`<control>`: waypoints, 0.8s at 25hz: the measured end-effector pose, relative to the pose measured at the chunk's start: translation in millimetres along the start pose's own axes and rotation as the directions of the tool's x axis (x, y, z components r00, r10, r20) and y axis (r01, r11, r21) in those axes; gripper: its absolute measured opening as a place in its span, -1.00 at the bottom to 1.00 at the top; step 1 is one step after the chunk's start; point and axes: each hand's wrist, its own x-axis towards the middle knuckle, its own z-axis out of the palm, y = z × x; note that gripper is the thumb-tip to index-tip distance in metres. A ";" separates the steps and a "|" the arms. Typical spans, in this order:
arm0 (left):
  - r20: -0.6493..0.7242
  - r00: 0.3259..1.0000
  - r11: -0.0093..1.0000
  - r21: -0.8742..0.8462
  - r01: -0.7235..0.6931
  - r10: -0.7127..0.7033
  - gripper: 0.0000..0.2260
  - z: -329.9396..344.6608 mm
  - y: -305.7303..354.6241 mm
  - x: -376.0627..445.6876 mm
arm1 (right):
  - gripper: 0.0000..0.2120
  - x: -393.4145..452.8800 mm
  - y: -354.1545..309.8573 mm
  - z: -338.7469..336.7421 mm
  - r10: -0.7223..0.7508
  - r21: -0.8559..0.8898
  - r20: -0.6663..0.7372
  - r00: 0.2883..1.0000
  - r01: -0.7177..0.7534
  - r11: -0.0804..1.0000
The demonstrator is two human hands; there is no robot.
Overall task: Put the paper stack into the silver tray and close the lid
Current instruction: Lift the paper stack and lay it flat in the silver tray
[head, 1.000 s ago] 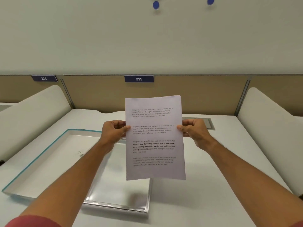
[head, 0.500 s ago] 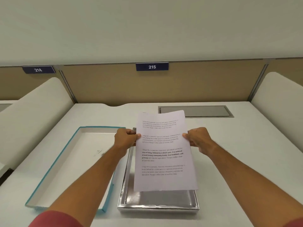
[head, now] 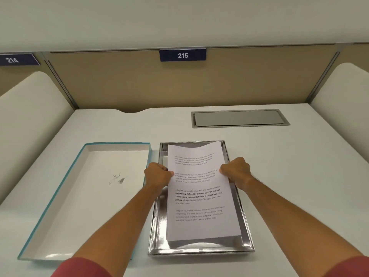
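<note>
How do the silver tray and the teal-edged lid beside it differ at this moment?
The silver tray is mirror-shiny inside; the teal-edged lid has a matte white inside with a faint grey mark. The tray has the paper stack over it, gripped by the left hand and right hand; the lid holds nothing. The tray sits right of the lid. Both are shallow, open-side-up rectangles on the white desk.

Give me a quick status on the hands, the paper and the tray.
Both hands, left and right, gripping the paper stack by its side edges. Stack over the silver tray, not released. Lid lies open-side up beside it. Nothing in the way.
</note>
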 end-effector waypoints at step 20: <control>0.086 0.991 0.794 0.594 -0.132 0.100 -0.81 29.8 -5.3 1.8 | -0.70 17.5 18.4 32.2 -0.033 -0.458 0.057 0.998 0.056 0.887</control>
